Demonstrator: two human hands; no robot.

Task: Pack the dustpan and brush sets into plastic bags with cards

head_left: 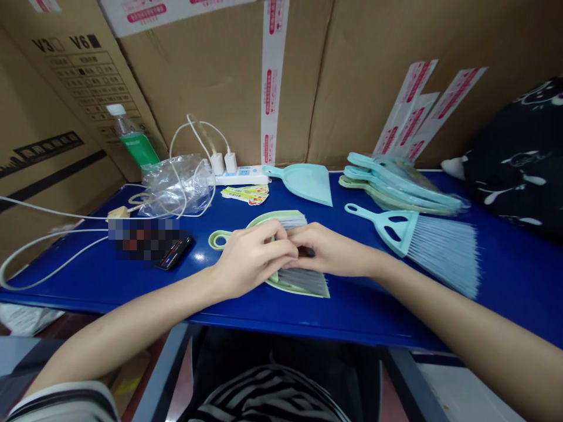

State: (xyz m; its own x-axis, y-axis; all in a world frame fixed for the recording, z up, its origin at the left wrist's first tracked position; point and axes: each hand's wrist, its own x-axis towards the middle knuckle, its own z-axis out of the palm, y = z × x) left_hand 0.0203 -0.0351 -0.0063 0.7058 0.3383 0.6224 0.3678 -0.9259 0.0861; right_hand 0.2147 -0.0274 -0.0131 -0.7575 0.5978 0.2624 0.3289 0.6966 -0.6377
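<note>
A pale green dustpan [300, 292] lies on the blue table before me, with a hand brush nested in it, its grey bristles [310, 281] pointing right. My left hand [259, 255] rests over the middle of this set, fingers curled inward. From the right, my right hand [328, 249] meets it over the bristles, thumb and fingers pinched together. The fingertips of both hands touch or nearly touch, and what lies between them is hidden. A green handle loop [217, 240] sticks out left of my left hand.
To the right lies a light blue hand brush [440, 249]; behind it is a stack of bagged dustpans [396, 181]. A light blue dustpan [310, 180], printed cards [245, 194] and a power strip [241, 176] sit at the back. Cables, a phone [175, 252] and a bottle [136, 143] are left.
</note>
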